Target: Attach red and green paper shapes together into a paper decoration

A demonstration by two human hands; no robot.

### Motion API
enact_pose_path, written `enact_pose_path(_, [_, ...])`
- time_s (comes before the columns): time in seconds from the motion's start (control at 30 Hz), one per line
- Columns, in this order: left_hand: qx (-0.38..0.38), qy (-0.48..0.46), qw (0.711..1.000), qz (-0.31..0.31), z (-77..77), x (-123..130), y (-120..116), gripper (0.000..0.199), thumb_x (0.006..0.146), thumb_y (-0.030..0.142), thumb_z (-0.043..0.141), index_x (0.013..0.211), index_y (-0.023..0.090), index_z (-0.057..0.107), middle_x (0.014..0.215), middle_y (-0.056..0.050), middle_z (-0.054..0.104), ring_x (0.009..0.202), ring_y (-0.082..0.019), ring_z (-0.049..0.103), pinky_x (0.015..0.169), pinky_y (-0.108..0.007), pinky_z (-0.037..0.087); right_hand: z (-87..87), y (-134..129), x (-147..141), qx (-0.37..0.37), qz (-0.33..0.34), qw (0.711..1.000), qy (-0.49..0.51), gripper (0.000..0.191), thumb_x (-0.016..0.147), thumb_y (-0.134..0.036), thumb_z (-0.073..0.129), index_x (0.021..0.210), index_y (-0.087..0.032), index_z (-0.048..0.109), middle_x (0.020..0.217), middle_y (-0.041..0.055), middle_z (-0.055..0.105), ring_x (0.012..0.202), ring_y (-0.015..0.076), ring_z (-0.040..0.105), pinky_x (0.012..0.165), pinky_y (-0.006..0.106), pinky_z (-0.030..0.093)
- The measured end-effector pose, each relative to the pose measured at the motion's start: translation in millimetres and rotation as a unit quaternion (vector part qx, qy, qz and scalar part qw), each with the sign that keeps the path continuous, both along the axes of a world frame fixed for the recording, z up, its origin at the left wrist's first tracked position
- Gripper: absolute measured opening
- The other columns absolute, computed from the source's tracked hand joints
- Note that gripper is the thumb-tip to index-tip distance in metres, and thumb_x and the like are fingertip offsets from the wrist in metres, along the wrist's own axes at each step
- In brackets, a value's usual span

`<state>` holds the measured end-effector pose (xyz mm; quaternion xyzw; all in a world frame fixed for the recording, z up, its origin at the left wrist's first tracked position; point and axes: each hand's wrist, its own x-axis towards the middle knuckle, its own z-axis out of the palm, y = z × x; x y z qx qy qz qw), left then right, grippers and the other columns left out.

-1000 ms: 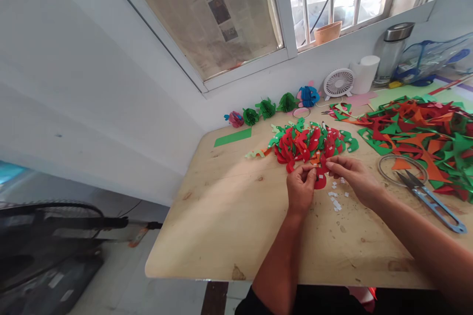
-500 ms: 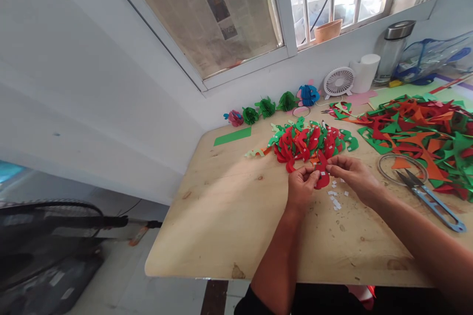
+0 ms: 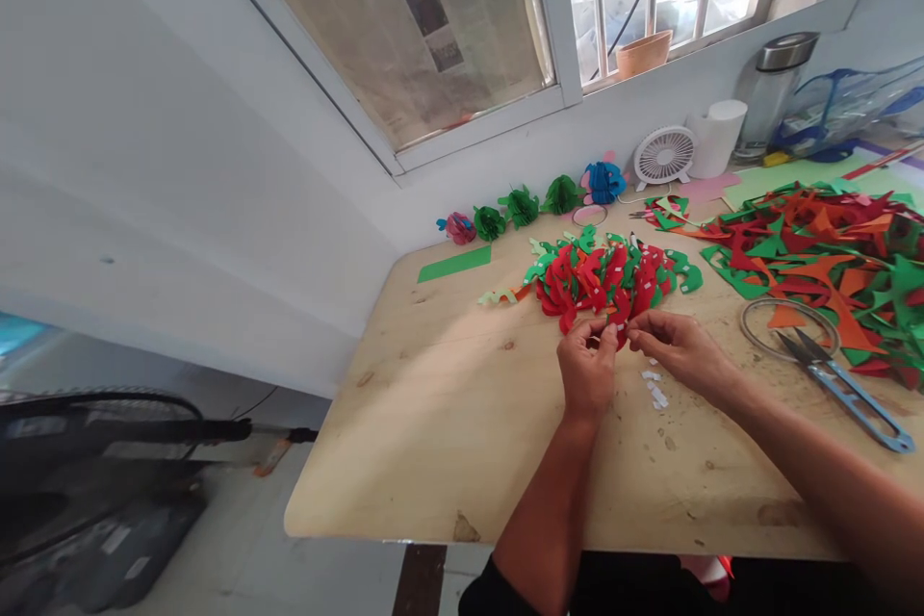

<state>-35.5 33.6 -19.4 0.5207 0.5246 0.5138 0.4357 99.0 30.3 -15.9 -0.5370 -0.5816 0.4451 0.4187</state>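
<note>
Between thumb and fingers, my left hand (image 3: 588, 361) pinches a red paper cutout (image 3: 619, 316) that bears a small white square. My right hand (image 3: 668, 342) touches the cutout's right side with its fingertips pressed together; what they hold, if anything, is too small to make out. Just behind both hands lies a pile of red and green cutouts (image 3: 577, 277), many with white squares on them. Several small white squares (image 3: 656, 392) are scattered on the wooden table (image 3: 433, 404) below my right hand.
Blue-handled snips (image 3: 856, 399) and a metal ring (image 3: 745, 322) lie right of my right hand, beside a heap of paper scraps (image 3: 830, 260). Along the wall stand paper pompom figures (image 3: 521, 208), a small fan (image 3: 664, 156), a white roll (image 3: 718, 140) and a bottle (image 3: 776, 96).
Both hands have shifted slightly away from me and to the left with the red cutout, closer to the pile. My right fingertips have moved down along the cutout's edge.
</note>
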Motion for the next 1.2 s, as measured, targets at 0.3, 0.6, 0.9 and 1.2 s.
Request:
enact_pose_path(0.3, [0.000,-0.003,1.000,-0.028,-3.4,0.9,-1.0,0.018,0.073,0.028,0.059,0.073,0.013,0.070,0.071,-0.006,0.065,0.066,-0.015,0.058,0.059,-0.024,0.045,-0.8,0.7,-1.7,-0.023,-0.017,1.000,0.002,0.022,0.073,-0.039,0.057,0.068,-0.018,0.061,0.059,-0.0008,0.058,0.050,0.0111,0.045,0.045,0.024,0.031])
enact_pose_path(0.6, [0.025,0.023,0.998,-0.045,2.5,0.2,-2.2,0.017,0.073,0.024,0.058,0.070,0.014,0.071,0.073,-0.006,0.065,0.068,-0.015,0.058,0.060,-0.023,0.045,-2.3,2.0,-0.6,-0.016,-0.027,0.999,-0.029,0.016,0.071,-0.031,0.056,0.062,-0.018,0.058,0.054,-0.0024,0.055,0.048,0.0101,0.042,0.044,0.023,0.031])
enact_pose_path(0.9, [-0.015,-0.040,0.998,-0.049,-0.7,1.0,0.4,0.018,0.071,0.026,0.059,0.063,0.012,0.067,0.059,-0.001,0.057,0.052,-0.009,0.047,0.050,-0.021,0.038,0.0,0.9,-2.3,-0.033,-0.039,0.999,0.012,0.013,0.068,-0.030,0.056,0.063,-0.019,0.060,0.057,-0.0005,0.060,0.050,0.0114,0.048,0.046,0.024,0.035])
enact_pose_path(1.2, [-0.002,-0.023,0.999,-0.047,-0.3,1.6,-0.6,0.015,0.070,0.024,0.059,0.066,0.013,0.068,0.065,-0.003,0.058,0.058,-0.011,0.051,0.055,-0.022,0.041,4.4,0.9,-2.6,-0.071,-0.036,0.994,0.074,0.014,0.067,-0.031,0.060,0.061,-0.018,0.058,0.055,-0.0013,0.058,0.050,0.0107,0.048,0.048,0.024,0.036])
